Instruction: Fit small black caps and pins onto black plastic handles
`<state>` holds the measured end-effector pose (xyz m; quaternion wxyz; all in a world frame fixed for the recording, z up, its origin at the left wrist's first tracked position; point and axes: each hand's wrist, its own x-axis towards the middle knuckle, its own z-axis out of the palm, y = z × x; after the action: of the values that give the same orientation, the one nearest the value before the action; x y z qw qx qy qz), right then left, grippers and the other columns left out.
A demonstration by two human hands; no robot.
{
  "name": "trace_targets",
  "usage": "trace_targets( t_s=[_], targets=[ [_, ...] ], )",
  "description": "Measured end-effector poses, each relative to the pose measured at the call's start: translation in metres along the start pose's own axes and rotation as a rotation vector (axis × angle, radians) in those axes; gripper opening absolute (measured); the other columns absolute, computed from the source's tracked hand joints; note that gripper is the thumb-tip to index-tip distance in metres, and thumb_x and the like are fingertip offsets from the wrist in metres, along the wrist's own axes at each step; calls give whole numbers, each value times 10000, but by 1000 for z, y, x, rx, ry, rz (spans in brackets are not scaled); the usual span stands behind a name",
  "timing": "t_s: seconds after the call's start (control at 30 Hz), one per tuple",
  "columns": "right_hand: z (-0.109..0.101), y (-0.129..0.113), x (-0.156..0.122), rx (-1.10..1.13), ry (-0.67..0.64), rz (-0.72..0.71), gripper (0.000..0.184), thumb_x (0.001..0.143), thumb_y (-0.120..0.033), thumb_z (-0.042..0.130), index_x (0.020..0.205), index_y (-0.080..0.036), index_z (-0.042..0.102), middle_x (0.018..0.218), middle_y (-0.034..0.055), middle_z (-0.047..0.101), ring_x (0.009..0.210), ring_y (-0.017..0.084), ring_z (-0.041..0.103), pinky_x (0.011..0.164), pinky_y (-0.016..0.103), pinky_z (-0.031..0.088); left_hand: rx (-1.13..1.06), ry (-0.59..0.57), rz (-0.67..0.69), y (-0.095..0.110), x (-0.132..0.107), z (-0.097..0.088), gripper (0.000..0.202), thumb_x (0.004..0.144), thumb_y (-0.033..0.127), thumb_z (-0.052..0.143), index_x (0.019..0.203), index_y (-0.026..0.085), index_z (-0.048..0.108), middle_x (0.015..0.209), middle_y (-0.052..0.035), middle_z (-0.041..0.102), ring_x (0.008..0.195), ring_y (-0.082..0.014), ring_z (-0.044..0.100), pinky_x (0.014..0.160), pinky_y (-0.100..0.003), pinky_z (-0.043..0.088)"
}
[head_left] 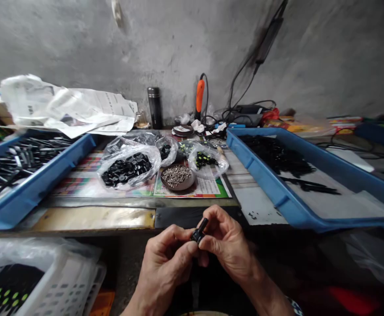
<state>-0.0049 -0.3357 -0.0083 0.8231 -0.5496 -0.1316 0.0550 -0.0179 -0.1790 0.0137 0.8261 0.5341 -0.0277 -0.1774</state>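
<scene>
Black part (198, 235) in hands (169, 259) near table edge (96, 219)

Bare left hand (168, 259) with thumb (185, 252) and index finger (175, 232) pinched, bare right hand (227, 239) just beside it, index finger arched above its thumb, right forearm (267, 289) slanting below and outward from the hand.

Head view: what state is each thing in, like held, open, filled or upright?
Left hand: pinching a black part
Right hand: pinching it too
Black part: held, tilted
Large plastic bag: open, holding black pieces
Round dish: uncovered, holding small metal pieces
Left blue tray: uncovered, well filled
Right blue tray: uncovered, partly filled
Dark flask: upright
Orange-handled tool: upright
White basket: loaded
</scene>
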Motion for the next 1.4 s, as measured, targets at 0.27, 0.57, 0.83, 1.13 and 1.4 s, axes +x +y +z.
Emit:
trace_targets(
  t_s=[0.27, 0.57, 0.83, 1.13, 1.4],
  targets=[
    [13, -6, -8, -931, 200, -622, 160, 1029, -334, 605, 931, -208, 585, 783, -29, 607, 668, 97, 606, 634, 155, 507, -96, 127, -26, -11, -1, -5, 401, 691, 462, 882, 794, 150, 653, 564, 39, 564, 380, -25, 377, 353, -120, 271],
    [17, -11, -10, -1244, 179, -780, 211, 1112, -322, 433, 1042, -180, 573, 856, -6, 672, 761, 90, 683, 743, 140, 528, -87, 166, -15, -11, -4, -4, 396, 711, 504, 857, 814, 160, 691, 494, 67, 456, 391, -33, 361, 368, -114, 259],
    [19, -12, -6, -1259, 209, -727, 289, 1115, -409, 403, 971, -202, 545, 759, -39, 633, 653, 90, 662, 604, 173, 499, -52, 180, 13, -13, -5, -3, 380, 726, 513, 843, 840, 174, 715, 518, 59, 462, 401, -38, 372, 374, -112, 271],
    [19, -2, 3, -1388, 245, -883, 290, 1113, -363, 425, 973, -144, 553, 724, -1, 610, 601, 114, 636, 585, 222, 473, -109, 209, 40, -10, -2, -6, 373, 709, 474, 870, 830, 156, 717, 493, 60, 457, 388, -27, 350, 374, -116, 248],
    [26, 5, 8, -1294, 344, -865, 289, 1107, -414, 431, 1015, -157, 525, 713, -19, 586, 542, 84, 590, 550, 178, 478, -145, 223, 18, -4, -4, -3, 412, 664, 498, 892, 796, 146, 724, 501, 48, 482, 375, -15, 358, 368, -108, 243]
  ],
)
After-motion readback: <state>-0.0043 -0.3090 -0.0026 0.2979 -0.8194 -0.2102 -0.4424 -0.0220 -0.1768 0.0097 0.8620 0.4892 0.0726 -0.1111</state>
